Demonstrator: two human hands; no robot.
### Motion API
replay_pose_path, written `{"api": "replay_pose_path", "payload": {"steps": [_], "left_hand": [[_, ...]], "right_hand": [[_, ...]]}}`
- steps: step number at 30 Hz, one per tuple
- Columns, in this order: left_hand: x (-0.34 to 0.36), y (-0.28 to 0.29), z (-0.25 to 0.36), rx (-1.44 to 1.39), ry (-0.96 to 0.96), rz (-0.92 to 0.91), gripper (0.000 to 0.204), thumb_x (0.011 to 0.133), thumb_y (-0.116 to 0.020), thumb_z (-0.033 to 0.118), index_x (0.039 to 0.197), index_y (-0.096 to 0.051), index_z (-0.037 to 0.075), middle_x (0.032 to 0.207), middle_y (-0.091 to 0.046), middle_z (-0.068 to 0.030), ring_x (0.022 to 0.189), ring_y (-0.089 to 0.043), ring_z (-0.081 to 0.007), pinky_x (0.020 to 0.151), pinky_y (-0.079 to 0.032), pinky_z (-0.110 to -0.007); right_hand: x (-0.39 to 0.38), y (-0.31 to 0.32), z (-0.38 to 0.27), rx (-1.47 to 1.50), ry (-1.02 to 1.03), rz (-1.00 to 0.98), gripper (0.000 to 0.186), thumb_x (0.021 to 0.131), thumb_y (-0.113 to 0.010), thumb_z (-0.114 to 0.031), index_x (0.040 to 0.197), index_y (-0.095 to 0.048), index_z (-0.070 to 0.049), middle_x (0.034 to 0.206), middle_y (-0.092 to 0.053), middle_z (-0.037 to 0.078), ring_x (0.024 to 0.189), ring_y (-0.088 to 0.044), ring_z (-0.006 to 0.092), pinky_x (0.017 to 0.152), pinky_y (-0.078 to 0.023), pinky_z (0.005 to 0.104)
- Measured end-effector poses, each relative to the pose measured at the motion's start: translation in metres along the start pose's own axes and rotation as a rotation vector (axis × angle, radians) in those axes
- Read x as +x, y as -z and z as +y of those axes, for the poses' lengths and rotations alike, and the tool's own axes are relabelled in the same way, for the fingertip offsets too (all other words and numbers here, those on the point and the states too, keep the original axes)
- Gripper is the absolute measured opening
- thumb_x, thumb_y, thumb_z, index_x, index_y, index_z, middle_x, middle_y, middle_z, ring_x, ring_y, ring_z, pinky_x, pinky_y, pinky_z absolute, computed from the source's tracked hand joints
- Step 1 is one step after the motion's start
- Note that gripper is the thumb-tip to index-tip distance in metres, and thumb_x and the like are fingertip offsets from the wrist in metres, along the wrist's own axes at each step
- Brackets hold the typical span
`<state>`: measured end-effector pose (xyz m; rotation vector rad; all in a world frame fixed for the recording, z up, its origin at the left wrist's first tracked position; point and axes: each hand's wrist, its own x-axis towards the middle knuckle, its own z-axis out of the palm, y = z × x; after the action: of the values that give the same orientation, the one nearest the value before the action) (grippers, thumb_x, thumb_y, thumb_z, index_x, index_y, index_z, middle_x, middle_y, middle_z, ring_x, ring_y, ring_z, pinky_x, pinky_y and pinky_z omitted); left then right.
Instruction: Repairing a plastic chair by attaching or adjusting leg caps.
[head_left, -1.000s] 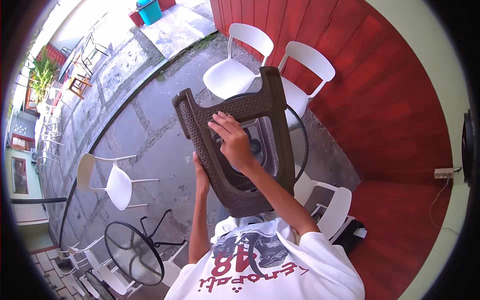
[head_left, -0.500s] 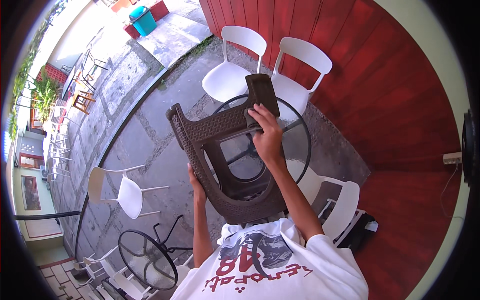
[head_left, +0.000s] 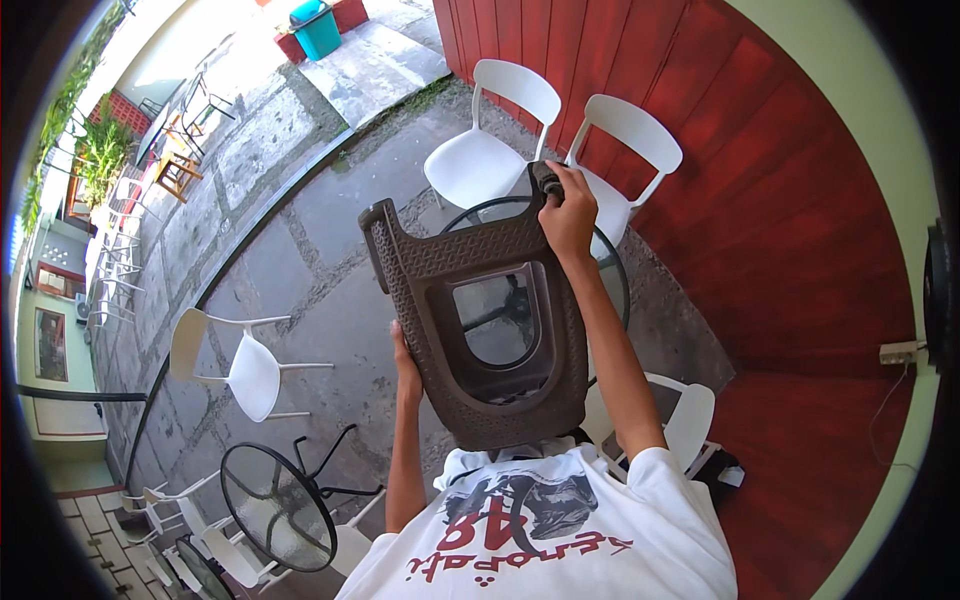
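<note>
By the curled fingers of the right hand [head_left: 573,215], the brown plastic frame [head_left: 470,252] was clasped at its upper right end; whether the left hand [head_left: 407,372], at its left edge, was closed could not be told. Behind its opening, a round glass table [head_left: 490,320] was seen. Steady left support seemed advisable.
</note>
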<state>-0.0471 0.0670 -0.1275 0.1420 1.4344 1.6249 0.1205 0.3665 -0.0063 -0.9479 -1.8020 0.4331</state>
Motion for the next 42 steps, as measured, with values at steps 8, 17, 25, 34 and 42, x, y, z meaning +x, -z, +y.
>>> {"api": "replay_pose_path", "payload": {"steps": [8, 17, 25, 34, 42], "left_hand": [[-0.028, -0.041, 0.015, -0.171, 0.036, 0.049, 0.06, 0.108, -0.045, 0.055, 0.121, -0.069, 0.001, 0.102, -0.073, -0.0072, 0.084, -0.068, -0.015, 0.078, -0.055, -0.03], [-0.049, -0.122, 0.064, 0.205, -0.143, -0.274, 0.035, 0.105, -0.061, 0.033, 0.115, -0.063, -0.001, 0.1, -0.065, -0.0011, 0.091, -0.059, -0.0065, 0.08, -0.047, -0.024], [-0.042, -0.155, 0.018, 0.427, -0.171, -0.545, 0.035, 0.106, -0.061, 0.025, 0.125, -0.056, -0.004, 0.11, -0.066, -0.006, 0.099, -0.058, -0.0093, 0.086, -0.049, -0.027], [-0.018, -0.148, -0.01, 0.545, -0.156, -0.713, 0.032, 0.107, -0.058, 0.025, 0.124, -0.056, -0.001, 0.113, -0.068, -0.0088, 0.1, -0.062, -0.0174, 0.089, -0.049, -0.032], [0.0, -0.203, 0.106, 1.069, -1.192, -0.433, 0.029, 0.09, -0.069, 0.017, 0.115, -0.06, 0.004, 0.109, -0.063, -0.0137, 0.106, -0.06, -0.0331, 0.091, -0.044, -0.048]], "right_hand": [[-0.069, 0.07, 0.025, -0.136, -0.305, -0.093, 0.044, 0.082, -0.066, 0.01, 0.125, -0.069, 0.001, 0.111, -0.07, 0.018, 0.102, -0.069, 0.0344, 0.088, -0.053, 0.0406], [-0.069, 0.081, -0.062, 0.073, -0.326, 0.058, 0.04, 0.085, -0.067, 0.007, 0.124, -0.068, 0.001, 0.112, -0.067, 0.017, 0.103, -0.068, 0.0316, 0.091, -0.053, 0.0391], [-0.016, 0.044, -0.048, -0.03, -0.165, 0.189, 0.04, 0.081, -0.069, 0.008, 0.12, -0.069, 0.0, 0.109, -0.064, 0.014, 0.101, -0.066, 0.0335, 0.088, -0.053, 0.0417], [-0.101, 0.069, -0.035, -0.17, -0.295, -0.003, 0.05, 0.073, -0.061, 0.017, 0.118, -0.07, -0.003, 0.106, -0.063, 0.016, 0.101, -0.064, 0.0388, 0.088, -0.052, 0.0429], [-0.073, 0.097, 0.003, -0.12, -0.331, 0.15, 0.048, 0.076, -0.062, 0.016, 0.12, -0.07, -0.003, 0.108, -0.063, 0.017, 0.101, -0.065, 0.0384, 0.088, -0.052, 0.0432]]}}
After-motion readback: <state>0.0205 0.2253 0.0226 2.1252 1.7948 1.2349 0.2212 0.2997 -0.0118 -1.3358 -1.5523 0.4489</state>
